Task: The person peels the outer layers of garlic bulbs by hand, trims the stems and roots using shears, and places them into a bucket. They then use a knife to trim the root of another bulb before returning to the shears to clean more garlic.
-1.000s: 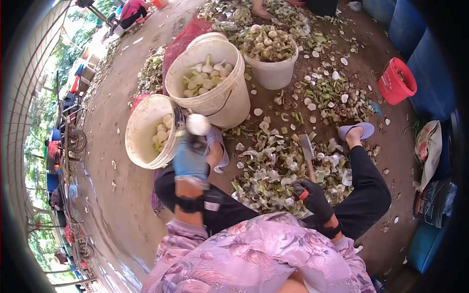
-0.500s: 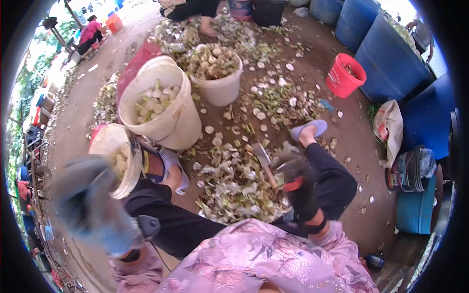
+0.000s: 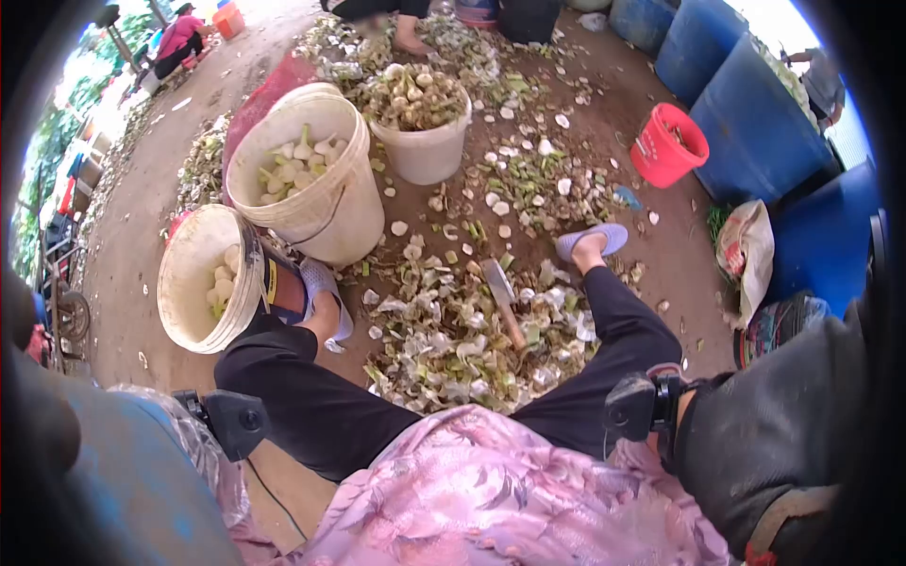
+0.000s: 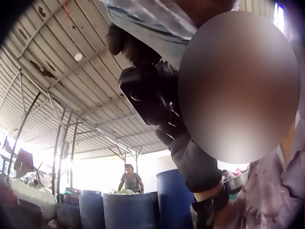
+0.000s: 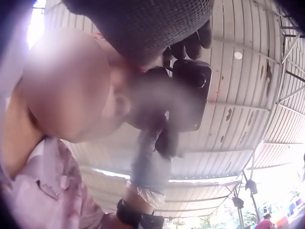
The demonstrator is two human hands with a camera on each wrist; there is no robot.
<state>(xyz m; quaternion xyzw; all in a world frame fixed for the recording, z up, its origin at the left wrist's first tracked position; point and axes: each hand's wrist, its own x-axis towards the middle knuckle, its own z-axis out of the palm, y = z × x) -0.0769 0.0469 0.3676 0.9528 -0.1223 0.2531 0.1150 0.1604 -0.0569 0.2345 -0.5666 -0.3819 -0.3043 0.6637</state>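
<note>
In the head view my left hand (image 3: pixel 123 472), in a blue-grey glove, and my right hand (image 3: pixel 774 434), in a black glove, are large at the lower edges, their fingers mostly out of frame. Both wrist views show them at head height, gripping a black device (image 4: pixel 143 93) from opposite sides. Dark fingertips of the right hand (image 5: pixel 152 33) curl over its top in the right wrist view. A knife (image 3: pixel 500 288) lies on the peelings (image 3: pixel 444 340) between the legs. White bulbs (image 3: pixel 300 170) fill part of a large bucket (image 3: pixel 335 212).
A smaller bucket (image 3: pixel 179 283) with bulbs stands by the left foot; another bucket (image 3: pixel 425 156) holds untrimmed bulbs. A red bucket (image 3: pixel 651 165) and blue barrels (image 3: pixel 755 123) stand at the right. Other people (image 4: pixel 131 180) are in the background.
Both hands have risen from the lap and bucket area to head height. The white bulb seen in my left hand is no longer visible. My right hand has moved away from beside the knife handle.
</note>
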